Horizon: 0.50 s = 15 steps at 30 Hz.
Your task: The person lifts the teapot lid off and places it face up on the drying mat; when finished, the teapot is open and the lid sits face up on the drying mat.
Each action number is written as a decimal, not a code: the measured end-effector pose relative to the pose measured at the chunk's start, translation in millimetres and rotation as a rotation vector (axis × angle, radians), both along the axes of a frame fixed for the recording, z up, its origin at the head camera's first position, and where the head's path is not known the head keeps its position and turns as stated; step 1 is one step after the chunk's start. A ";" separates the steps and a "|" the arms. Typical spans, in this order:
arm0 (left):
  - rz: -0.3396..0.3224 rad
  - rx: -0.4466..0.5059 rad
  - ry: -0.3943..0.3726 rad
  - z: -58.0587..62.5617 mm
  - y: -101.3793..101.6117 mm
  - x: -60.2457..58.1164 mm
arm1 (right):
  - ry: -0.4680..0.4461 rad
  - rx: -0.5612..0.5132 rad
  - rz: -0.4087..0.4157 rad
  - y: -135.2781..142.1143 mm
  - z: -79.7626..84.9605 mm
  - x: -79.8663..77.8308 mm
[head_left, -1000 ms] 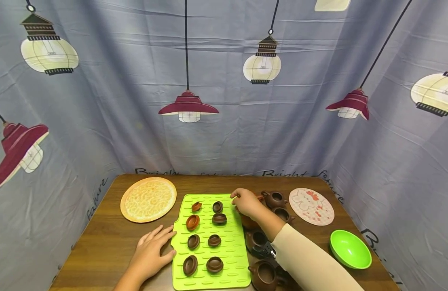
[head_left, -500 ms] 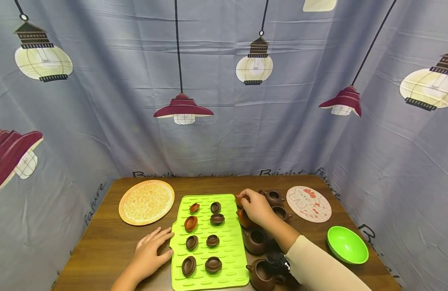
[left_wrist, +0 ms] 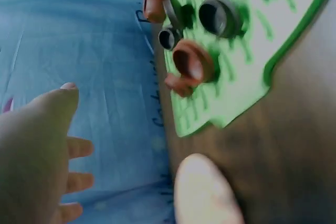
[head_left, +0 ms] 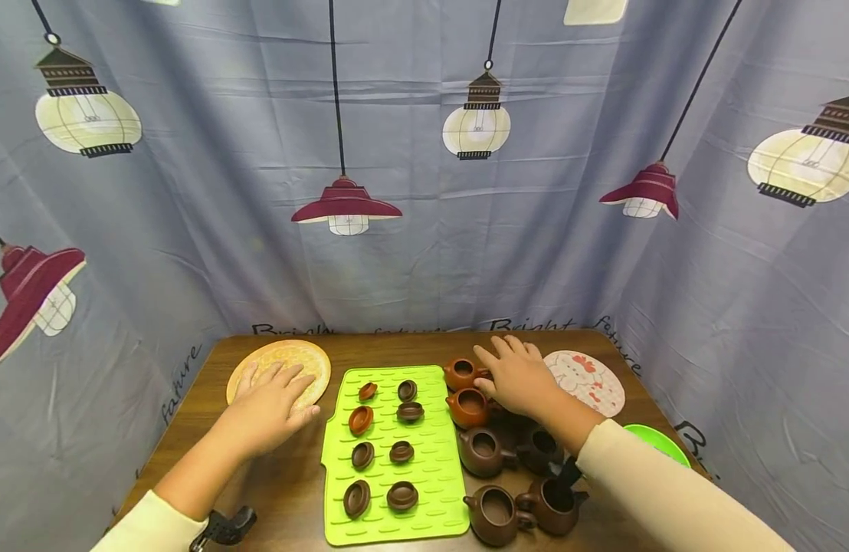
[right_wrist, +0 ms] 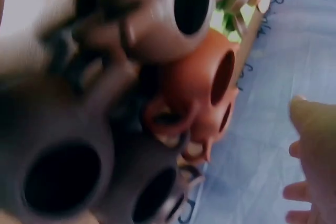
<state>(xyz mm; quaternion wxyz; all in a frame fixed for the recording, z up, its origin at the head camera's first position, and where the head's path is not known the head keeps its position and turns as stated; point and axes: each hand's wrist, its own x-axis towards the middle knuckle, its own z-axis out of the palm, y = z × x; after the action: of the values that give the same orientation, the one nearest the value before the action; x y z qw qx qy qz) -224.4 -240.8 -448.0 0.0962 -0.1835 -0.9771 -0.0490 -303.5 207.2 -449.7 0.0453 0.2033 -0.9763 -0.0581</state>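
Note:
My right hand (head_left: 517, 377) hovers with loosely spread fingers above the back of the teapot group and holds nothing. Beside its fingertips stand a small orange teapot (head_left: 460, 374) and a larger orange teapot (head_left: 469, 408), both lidless. Several dark brown teapots, among them a front one (head_left: 493, 529), stand nearer me, partly covered by my arm. My left hand (head_left: 266, 410) is raised, fingers apart and holding nothing, overlapping the round yellow mat (head_left: 314, 364). Between the hands, a light green mat (head_left: 434, 445) bears two columns of teapot lids, such as an orange lid (head_left: 360, 420) and a brown lid (head_left: 402, 496).
A round pinkish mat (head_left: 597, 383) with a cartoon print lies at the back right. The green bowl (head_left: 655, 441) at the right is partly covered by my sleeve. A lamp-patterned curtain (head_left: 424, 284) hangs behind the wooden table (head_left: 300, 491).
My right hand moved from the green mat's far corner to the small orange teapot, then lifted off rightward, its fingers spreading. My left hand left the mat's left edge and rose forward.

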 end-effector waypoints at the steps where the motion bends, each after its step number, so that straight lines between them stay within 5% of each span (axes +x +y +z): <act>1: 0.001 -0.049 0.019 5.9 -1.2 -3.3 | 0.017 0.044 0.004 2.6 2.2 -2.3; 4: -0.002 -0.191 0.056 13.9 -4.3 -11.6 | 0.058 0.168 0.018 9.3 5.4 -9.2; 8: -0.013 -0.326 0.067 9.3 -6.2 -19.1 | 0.097 0.257 0.036 14.7 4.1 -14.2; 15: -0.025 -0.401 0.052 -0.6 -4.1 -22.6 | 0.123 0.276 0.033 17.9 1.3 -12.5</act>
<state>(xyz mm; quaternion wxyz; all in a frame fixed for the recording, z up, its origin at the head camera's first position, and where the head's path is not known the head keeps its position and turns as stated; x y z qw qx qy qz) -247.0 -244.9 -448.6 0.0822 -0.2123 -0.9621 0.1500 -316.0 225.1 -448.4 0.0775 0.2196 -0.9510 -0.2034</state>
